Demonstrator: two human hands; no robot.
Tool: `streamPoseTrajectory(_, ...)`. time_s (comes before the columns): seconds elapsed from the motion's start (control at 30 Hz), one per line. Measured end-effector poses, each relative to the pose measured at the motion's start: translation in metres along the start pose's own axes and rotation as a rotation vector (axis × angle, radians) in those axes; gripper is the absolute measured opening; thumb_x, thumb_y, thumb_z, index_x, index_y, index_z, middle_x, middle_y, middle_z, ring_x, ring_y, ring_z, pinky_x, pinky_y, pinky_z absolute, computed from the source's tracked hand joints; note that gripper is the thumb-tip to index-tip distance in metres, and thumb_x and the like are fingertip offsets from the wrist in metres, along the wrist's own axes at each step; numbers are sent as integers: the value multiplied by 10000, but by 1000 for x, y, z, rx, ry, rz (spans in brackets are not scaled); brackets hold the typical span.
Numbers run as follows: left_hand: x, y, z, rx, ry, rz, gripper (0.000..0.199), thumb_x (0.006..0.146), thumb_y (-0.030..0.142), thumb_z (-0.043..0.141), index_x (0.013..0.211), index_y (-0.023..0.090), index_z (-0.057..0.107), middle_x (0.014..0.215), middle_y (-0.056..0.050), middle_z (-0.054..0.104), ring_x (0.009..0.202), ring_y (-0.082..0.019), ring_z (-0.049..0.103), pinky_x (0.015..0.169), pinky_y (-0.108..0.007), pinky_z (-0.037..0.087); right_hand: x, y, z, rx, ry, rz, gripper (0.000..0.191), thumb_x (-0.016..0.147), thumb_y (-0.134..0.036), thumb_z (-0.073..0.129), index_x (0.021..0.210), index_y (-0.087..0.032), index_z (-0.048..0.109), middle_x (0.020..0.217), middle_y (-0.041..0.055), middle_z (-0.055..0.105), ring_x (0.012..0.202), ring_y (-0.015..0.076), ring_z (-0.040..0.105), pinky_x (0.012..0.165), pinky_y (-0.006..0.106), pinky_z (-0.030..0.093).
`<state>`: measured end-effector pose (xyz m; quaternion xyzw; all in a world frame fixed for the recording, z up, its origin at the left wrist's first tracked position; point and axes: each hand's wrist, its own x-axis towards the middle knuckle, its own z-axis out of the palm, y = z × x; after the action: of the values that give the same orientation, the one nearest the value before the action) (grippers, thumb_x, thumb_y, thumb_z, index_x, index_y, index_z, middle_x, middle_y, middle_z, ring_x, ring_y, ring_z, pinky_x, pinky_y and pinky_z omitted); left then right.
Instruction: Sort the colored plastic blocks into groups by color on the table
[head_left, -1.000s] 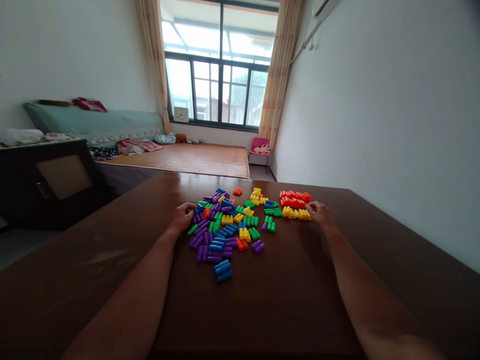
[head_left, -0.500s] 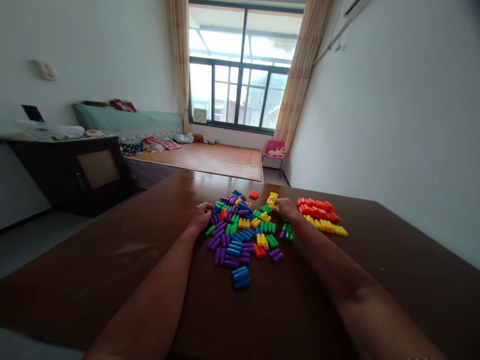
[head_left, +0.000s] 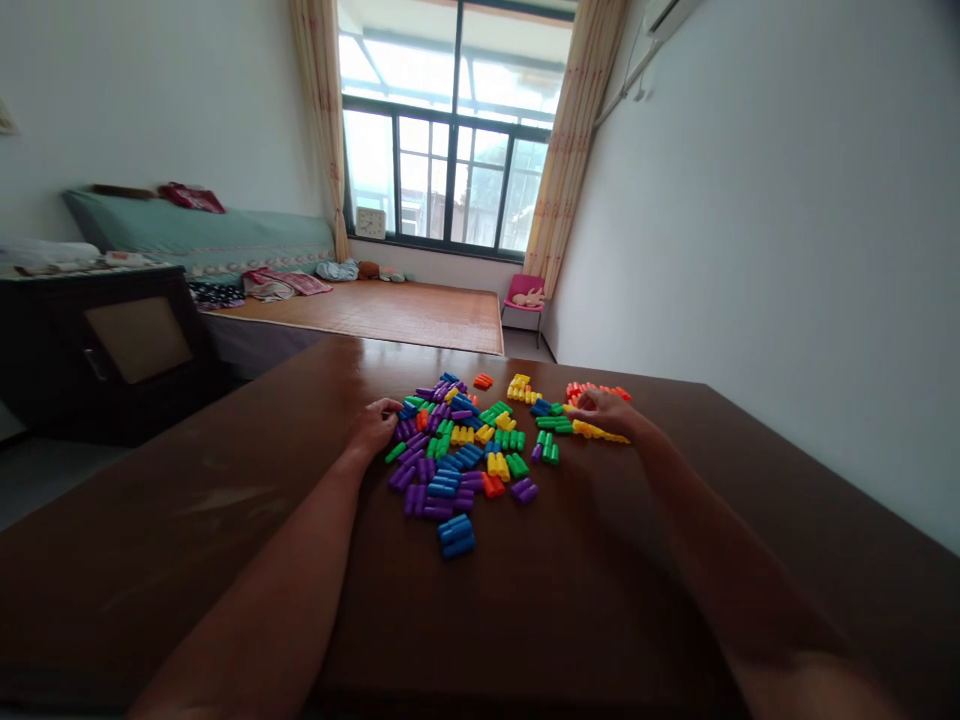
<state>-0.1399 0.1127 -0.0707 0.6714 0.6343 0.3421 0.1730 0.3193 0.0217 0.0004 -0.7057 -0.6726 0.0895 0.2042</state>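
A loose pile of toy building blocks, shaped like joined tubes in purple, blue, green, yellow and orange, lies on the brown table. Beside the pile's left edge rests my left hand, fingers loosely bent and apart, near a blue block. My right hand is over the right side, thumb and fingers pinched on what looks like a small yellow block. Just below it runs a yellow row of blocks; behind it lie orange-red rows, partly hidden by the hand.
A small yellow group of blocks and an orange block lie at the back of the pile. Beyond the table are a bed with a mat, a pink chair and a dark cabinet.
My right hand has moved right, from the yellow group behind the pile to the yellow row. My left hand stays at the pile's left edge. The view has turned slightly right.
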Motion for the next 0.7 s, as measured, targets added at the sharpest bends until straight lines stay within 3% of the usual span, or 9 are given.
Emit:
streamPoseTrajectory(0.1, -2, 4, -3, 10, -8, 9, 268, 813, 268, 547, 1006, 236, 730, 905, -23, 743, 778, -184, 662, 634, -248, 460, -32, 27, -6, -43, -83, 73, 287, 678, -478, 731, 725, -219, 618, 707, -2, 669, 640, 155, 598, 531, 251, 393)
streamPoseTrajectory(0.2, -3, 5, -6, 15, -11, 35, 278, 808, 268, 549, 1013, 224, 732, 912, -28, 742, 777, -179, 661, 627, -239, 457, -46, 37, 5, -95, -100, 110, 300, 641, -473, 756, 695, -216, 611, 689, -5, 657, 641, 159, 590, 525, 254, 373)
streamPoseTrajectory(0.37, -3, 2, -5, -5, -16, 59, 290, 816, 261, 533, 1026, 198, 722, 935, -42, 738, 805, -178, 664, 633, -233, 461, -45, 38, 21, -97, -44, 101, 363, 655, -534, 745, 773, -219, 608, 765, 7, 678, 703, 178, 610, 582, 265, 409)
streamPoseTrajectory(0.7, -3, 3, -5, -10, -16, 66, 290, 796, 266, 538, 1006, 200, 726, 908, -30, 741, 770, -171, 664, 629, -237, 461, -41, 47, 31, -75, 1, 19, 193, 737, -355, 726, 843, -227, 629, 846, 8, 718, 763, 175, 646, 652, 255, 438)
